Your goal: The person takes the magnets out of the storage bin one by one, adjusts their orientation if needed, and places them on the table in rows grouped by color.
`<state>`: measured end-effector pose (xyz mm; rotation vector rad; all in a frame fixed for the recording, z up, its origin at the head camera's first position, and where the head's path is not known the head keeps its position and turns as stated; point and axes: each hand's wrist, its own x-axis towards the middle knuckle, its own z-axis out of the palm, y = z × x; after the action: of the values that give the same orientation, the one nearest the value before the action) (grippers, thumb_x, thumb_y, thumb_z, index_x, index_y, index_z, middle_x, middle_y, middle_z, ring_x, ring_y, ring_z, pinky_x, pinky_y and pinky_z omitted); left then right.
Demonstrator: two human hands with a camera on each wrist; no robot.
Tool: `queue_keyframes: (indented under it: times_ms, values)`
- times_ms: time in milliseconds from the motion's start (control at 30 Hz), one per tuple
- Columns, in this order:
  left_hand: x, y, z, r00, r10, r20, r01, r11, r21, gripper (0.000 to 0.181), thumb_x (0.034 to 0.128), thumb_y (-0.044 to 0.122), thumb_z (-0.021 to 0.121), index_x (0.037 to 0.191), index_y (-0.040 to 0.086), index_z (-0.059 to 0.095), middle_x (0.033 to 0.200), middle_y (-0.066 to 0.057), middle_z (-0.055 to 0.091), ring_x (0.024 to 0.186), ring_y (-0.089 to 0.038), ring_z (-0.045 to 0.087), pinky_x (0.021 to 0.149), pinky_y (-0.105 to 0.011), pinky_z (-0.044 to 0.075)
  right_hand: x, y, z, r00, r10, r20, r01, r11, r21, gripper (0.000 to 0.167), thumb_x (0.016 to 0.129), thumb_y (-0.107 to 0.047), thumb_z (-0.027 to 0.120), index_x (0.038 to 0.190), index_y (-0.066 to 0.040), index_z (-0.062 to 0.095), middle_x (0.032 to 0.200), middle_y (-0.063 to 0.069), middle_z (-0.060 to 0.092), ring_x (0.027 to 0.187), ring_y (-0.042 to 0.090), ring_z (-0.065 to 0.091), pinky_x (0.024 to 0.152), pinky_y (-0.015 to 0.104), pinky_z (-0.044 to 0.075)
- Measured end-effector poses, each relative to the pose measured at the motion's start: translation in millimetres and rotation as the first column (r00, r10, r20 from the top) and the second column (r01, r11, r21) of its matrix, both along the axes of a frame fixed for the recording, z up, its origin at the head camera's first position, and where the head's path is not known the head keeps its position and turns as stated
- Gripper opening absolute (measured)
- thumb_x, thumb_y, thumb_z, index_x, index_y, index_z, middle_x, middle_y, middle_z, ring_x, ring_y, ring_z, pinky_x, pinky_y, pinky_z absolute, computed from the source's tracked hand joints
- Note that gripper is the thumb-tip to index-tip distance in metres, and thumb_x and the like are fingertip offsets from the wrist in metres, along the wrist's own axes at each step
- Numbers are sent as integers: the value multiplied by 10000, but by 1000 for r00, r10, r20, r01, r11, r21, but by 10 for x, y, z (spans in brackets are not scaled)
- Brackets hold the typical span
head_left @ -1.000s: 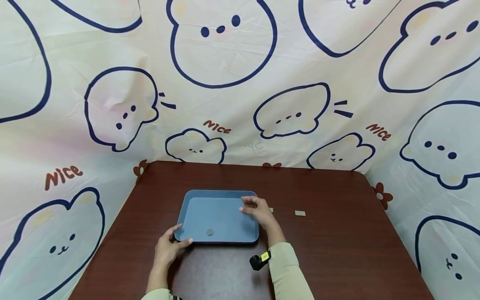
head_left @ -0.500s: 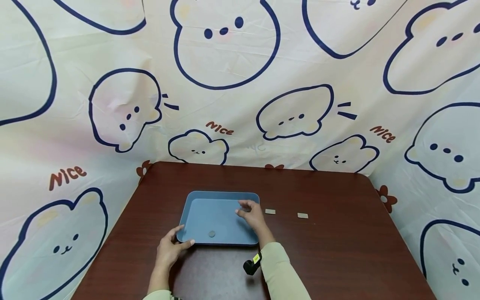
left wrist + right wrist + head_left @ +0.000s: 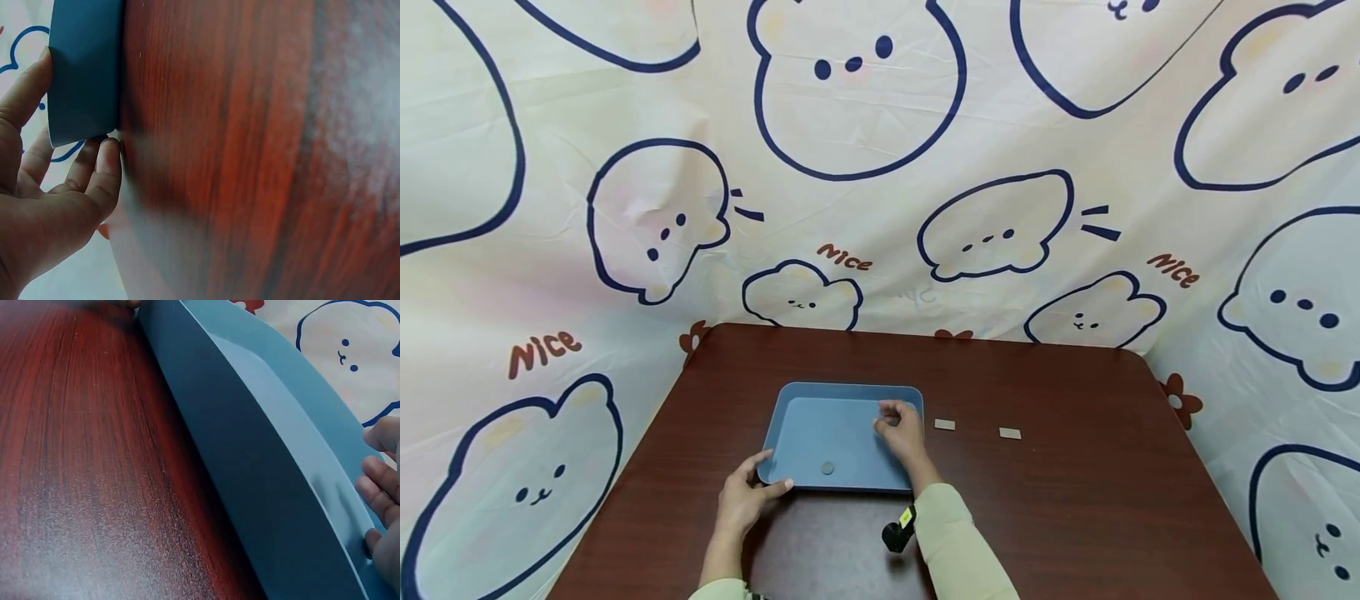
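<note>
A blue rectangular tray (image 3: pixel 820 421) rests on the dark wooden table (image 3: pixel 1075 500). At its near left corner my left hand (image 3: pixel 742 502) holds it, thumb on the front side and fingers along the left side. In the left wrist view the fingertips touch the tray wall (image 3: pixel 84 75). A small round grey disc, coin-like (image 3: pixel 827 468), lies in the tray near the front. Over the tray's right part hovers my right hand (image 3: pixel 901 432), fingers loosely bent, with nothing seen between them. Only its fingertips show at the edge of the right wrist view.
Two small pale rectangular pieces (image 3: pixel 944 424) (image 3: pixel 1010 433) lie on the table to the right of the tray. A cloth wall with cartoon drawings (image 3: pixel 880 208) stands behind and at both sides. A black wrist camera (image 3: pixel 897 535) hangs beneath my right sleeve.
My right hand has shifted slightly left and down over the tray, uncovering the nearer pale piece. The left hand keeps its hold on the corner. The head view has drifted slightly.
</note>
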<state>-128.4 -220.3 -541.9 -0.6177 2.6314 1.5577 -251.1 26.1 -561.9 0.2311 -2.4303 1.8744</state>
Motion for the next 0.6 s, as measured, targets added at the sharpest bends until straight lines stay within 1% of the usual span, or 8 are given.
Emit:
queue_keyframes:
  times_ms: [100, 167, 233, 300, 367, 433, 500, 600]
  values:
    - [0, 9, -8, 1000, -1, 0, 1, 1000, 4, 693, 738, 241, 801, 1345, 102, 499, 1308, -311, 429, 906, -295, 470, 713, -390, 387, -17, 3, -30, 1000, -13, 26, 12, 1000, 13, 299, 803, -20, 695, 1088, 46, 634, 956, 93, 629, 888, 261, 595, 738, 366, 482]
    - [0, 11, -11, 1000, -2, -1, 2, 1000, 4, 697, 733, 248, 805, 1343, 101, 502, 1299, -306, 440, 901, -289, 474, 700, -374, 390, -33, 6, -53, 998, -17, 52, 17, 1000, 0, 304, 805, -27, 699, 1094, 40, 634, 955, 77, 630, 885, 240, 594, 738, 353, 479]
    - [2, 11, -2, 1000, 0, -1, 0, 1000, 3, 698, 730, 249, 808, 1340, 100, 504, 1285, -297, 453, 877, -283, 470, 679, -362, 383, -47, 6, -60, 997, -1, 74, 4, 999, -40, 316, 808, -37, 702, 1103, 49, 627, 958, 79, 634, 886, 230, 594, 741, 342, 478]
    - [3, 9, 12, 1000, 0, -5, 0, 1000, 1, 701, 727, 257, 810, 1338, 96, 504, 1273, -294, 461, 862, -283, 464, 669, -361, 378, -54, 3, -43, 994, 38, 99, -28, 995, -97, 333, 819, -52, 695, 1122, 58, 613, 972, 85, 636, 897, 222, 590, 749, 333, 476]
    - [1, 9, 25, 1000, -5, -11, 5, 1000, -4, 706, 728, 268, 809, 1338, 88, 502, 1268, -301, 461, 879, -291, 472, 680, -369, 388, -56, 3, -18, 990, 76, 120, -57, 987, -153, 355, 831, -70, 688, 1144, 70, 596, 986, 93, 637, 906, 217, 591, 750, 326, 478]
    - [-3, 10, 34, 1000, -8, -12, 8, 1000, -1, 702, 734, 264, 805, 1340, 88, 499, 1274, -303, 455, 889, -297, 467, 693, -381, 388, -56, 8, 3, 987, 96, 131, -69, 978, -196, 368, 839, -73, 679, 1156, 86, 580, 994, 110, 638, 913, 222, 595, 757, 322, 478]
    - [-6, 10, 34, 1000, -8, -7, 8, 1000, 1, 697, 736, 259, 803, 1342, 94, 499, 1281, -300, 453, 904, -299, 471, 703, -382, 390, -51, 19, 16, 986, 83, 144, -52, 976, -209, 366, 842, -69, 676, 1157, 88, 577, 999, 117, 635, 917, 223, 595, 756, 321, 476]
    - [-5, 6, 30, 1000, -8, -1, 8, 1000, -4, 697, 736, 256, 803, 1342, 94, 498, 1285, -296, 452, 897, -298, 465, 701, -385, 384, -44, 36, 13, 986, 38, 160, -7, 982, -188, 354, 839, -50, 673, 1151, 87, 577, 1008, 129, 619, 929, 234, 582, 761, 330, 468]
